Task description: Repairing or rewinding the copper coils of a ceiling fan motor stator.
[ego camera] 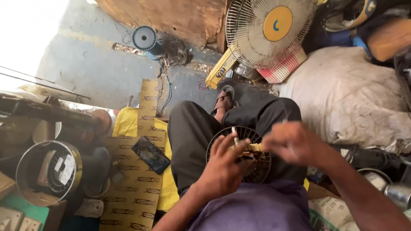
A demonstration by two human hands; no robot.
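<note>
Here the person is sitting low on the floor among a pale sack (346, 98) and a standing fan (269, 32), with a black slotted round fan part (222, 143) lying on the lap, its windings apparently not yet finished, since loose ends are showing at its middle. The left hand (222, 169) is pressing on that part, fingers curled around a thin pale rod or wire (235, 136). The right hand (291, 143) is hovering just beside it, blurred, so its grip is unclear.
</note>
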